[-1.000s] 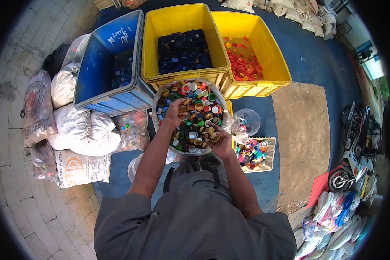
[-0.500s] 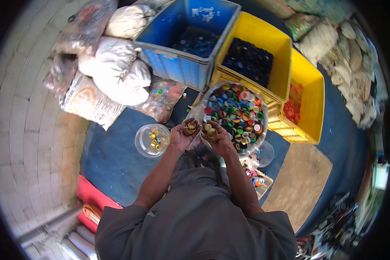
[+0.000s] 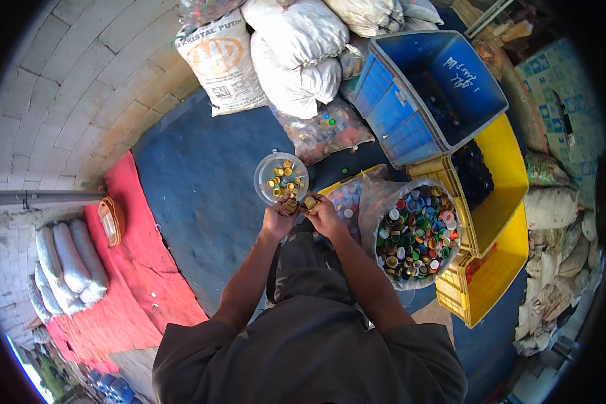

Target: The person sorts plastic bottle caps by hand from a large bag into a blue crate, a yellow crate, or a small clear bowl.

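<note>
My left hand (image 3: pixel 278 220) is closed around gold bottle caps (image 3: pixel 289 206). Beside it, my right hand (image 3: pixel 325 218) grips another gold cap (image 3: pixel 310 202) between its fingers; palms and fingers partly hide how many each holds. Both hands are just below the near rim of a clear round tub (image 3: pixel 256 178). Several yellow-gold caps (image 3: pixel 287 172) lie loose inside that tub. Right of my hands stands an open white sack (image 3: pixel 367 205), heaped with bottle caps (image 3: pixel 414 232) of many colours.
A blue crate (image 3: pixel 397 128) and two yellow crates, one nearer (image 3: pixel 451 195) and one farther right (image 3: pixel 481 303), stand to the right. White stuffed sacks (image 3: pixel 296 34) and a clear bag of caps (image 3: pixel 323 131) lie ahead. Red sheeting (image 3: pixel 135 269) covers floor at left.
My view has swung left, so the crates and cap sack appear farther right. Both hands, still holding gold caps, have come from beside the sack to the tub's near edge.
</note>
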The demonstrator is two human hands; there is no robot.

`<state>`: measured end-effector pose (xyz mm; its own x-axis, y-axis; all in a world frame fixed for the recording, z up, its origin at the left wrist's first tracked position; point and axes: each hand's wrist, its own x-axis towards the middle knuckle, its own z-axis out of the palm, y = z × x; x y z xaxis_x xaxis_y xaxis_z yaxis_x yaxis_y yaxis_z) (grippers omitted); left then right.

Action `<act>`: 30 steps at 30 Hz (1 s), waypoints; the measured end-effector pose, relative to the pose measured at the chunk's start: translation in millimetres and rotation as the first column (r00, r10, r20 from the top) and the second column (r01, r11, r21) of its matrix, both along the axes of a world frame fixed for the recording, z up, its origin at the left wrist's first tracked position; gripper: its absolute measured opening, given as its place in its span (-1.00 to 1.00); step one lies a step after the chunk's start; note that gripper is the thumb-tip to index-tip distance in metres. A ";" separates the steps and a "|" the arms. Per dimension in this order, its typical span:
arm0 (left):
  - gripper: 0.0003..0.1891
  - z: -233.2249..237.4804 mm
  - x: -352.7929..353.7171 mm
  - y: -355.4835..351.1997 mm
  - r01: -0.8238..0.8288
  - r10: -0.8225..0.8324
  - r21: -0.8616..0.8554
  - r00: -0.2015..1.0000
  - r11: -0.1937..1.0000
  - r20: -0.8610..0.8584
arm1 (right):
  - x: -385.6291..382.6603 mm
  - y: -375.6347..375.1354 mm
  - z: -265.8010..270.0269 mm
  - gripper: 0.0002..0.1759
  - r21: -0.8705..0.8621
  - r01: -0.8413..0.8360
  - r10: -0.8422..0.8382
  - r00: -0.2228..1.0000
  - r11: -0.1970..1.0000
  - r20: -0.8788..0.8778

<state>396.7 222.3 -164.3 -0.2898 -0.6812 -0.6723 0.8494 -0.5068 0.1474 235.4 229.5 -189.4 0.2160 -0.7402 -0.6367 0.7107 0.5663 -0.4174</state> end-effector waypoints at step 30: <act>-0.71 -1.0 -111.5 -54.0 0.822 -0.777 -0.113 0.566 0.558 0.278 | -76.5 106.8 58.9 -0.51 0.058 0.041 0.007 0.757 0.997 -0.653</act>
<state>285.2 168.3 -165.3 -0.6785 -0.3515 -0.6451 0.0539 -0.8995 0.4335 158.9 336.3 -130.5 -0.2821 -0.6915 -0.6650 0.2894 0.5995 -0.7462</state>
